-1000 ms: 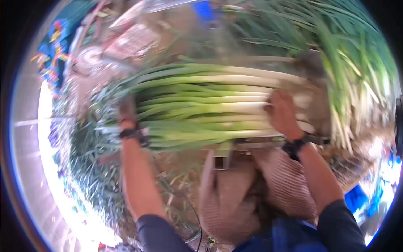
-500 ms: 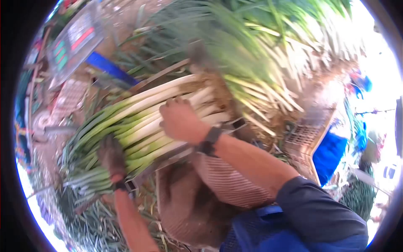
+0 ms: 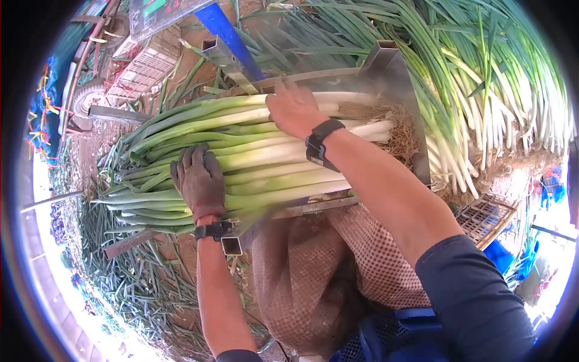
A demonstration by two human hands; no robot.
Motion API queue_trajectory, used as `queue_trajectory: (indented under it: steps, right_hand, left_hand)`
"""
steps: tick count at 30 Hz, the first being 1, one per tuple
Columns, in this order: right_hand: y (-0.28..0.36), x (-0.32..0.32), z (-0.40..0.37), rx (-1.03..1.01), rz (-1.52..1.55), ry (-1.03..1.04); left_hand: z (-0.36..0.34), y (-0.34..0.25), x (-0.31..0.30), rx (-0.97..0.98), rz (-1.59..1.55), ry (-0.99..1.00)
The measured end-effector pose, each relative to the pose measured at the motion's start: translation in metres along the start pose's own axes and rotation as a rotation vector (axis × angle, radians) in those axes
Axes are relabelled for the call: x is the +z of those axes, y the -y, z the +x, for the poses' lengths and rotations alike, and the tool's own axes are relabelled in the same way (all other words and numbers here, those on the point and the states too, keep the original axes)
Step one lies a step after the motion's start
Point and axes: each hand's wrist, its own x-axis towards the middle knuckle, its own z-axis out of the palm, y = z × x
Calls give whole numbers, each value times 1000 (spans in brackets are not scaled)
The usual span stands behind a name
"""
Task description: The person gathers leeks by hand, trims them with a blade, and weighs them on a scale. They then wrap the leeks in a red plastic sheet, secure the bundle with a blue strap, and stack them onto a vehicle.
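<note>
A layer of long green onions lies in a metal frame, with roots against the plate on the right and leaves to the left. My left hand, in a dark glove, rests flat on the green leaves with its fingers spread. My right hand, bare, is on the upper stalks near the frame's far edge. Its fingers are bent down over the stalks, and their tips are partly hidden. Both wrists carry dark bands.
A large pile of green onions lies at the upper right. Plastic crates stand at the upper left, another crate at the right. A blue post rises behind the frame. Brown mesh cloth covers the near side.
The view has shifted, and the onions appear larger. My right hand has moved from the middle of the stalks to the far edge. My left hand still lies on the leaves.
</note>
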Motion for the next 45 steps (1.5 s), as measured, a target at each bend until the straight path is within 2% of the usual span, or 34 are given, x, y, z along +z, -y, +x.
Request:
queue_trajectory:
  steps: [1,4,7,8,9,10,11,14,16,18,20,21,22,23,24,25,26,27,28,29,31,33,35,39,40,43,44,45]
  right_hand:
    - [-5,-3,1,-17,-44,10]
    - [-12,-35,7,-201,-247,333]
    - [-61,-53,-17,-232,-303,352]
    - [-76,-57,-25,-219,-141,393]
    - [-83,-46,-28,-182,-71,350]
    - [-75,-50,-27,-127,-156,393]
    - [-71,-49,-26,-108,-132,345]
    - [-69,-140,-40,-57,85,385]
    - [-107,-170,-64,-102,382,78]
    - [-154,-208,-106,72,452,-78]
    - [-216,-221,-159,422,361,-99]
    - [-249,-220,-193,558,340,-68]
    - [-315,-195,-234,497,177,-7]
    - [-350,-174,-271,459,30,78]
    - [-384,-154,-307,411,-117,157]
    - [-389,-140,-334,389,-249,258]
    - [-402,-114,-359,585,-205,319]
    - [-409,-94,-376,780,-158,379]
    - [-395,-94,-379,1019,42,383]
    - [-411,-60,-407,909,85,223]
    - [-389,-35,-408,1020,-83,195]
    - [-353,-40,-381,1176,-102,289]
    - [-343,-36,-377,1263,-106,240]
    - [-339,-24,-390,1230,-194,205]
    - [-345,-14,-395,1171,-295,86]
    - [-356,-40,-400,1143,-123,305]
    - [-353,-48,-400,1139,-108,148]
    - [-349,-64,-398,1104,-31,189]
  left_hand:
    - [0,-2,2,5,-1,-13]
    - [-2,3,4,34,-8,-55]
    - [-1,12,10,97,-27,-105]
    - [-2,10,12,104,12,-93]
    - [-2,11,13,115,48,-87]
    - [-2,15,15,124,27,-98]
    - [-1,17,16,140,18,-102]
    - [-1,16,10,117,24,-72]
    - [0,19,12,105,6,-19]
    - [2,14,10,52,46,68]
    - [3,16,14,43,41,82]
    - [4,20,18,37,39,85]
    - [4,26,22,47,23,81]
    - [3,29,23,57,15,86]
    - [3,30,24,66,7,89]
    - [3,33,25,76,-1,92]
    - [4,37,27,83,9,94]
    - [4,42,28,91,19,96]
    - [4,43,29,98,30,97]
    - [4,40,28,84,23,104]
    - [4,34,25,56,13,117]
    - [6,34,23,63,6,128]
    - [5,32,21,54,-19,138]
    - [10,41,22,2,-126,193]
    - [9,44,20,-7,-158,229]
    - [4,47,13,-278,-577,264]
    - [2,53,5,-324,-664,291]
    - [-3,61,-9,-361,-701,280]
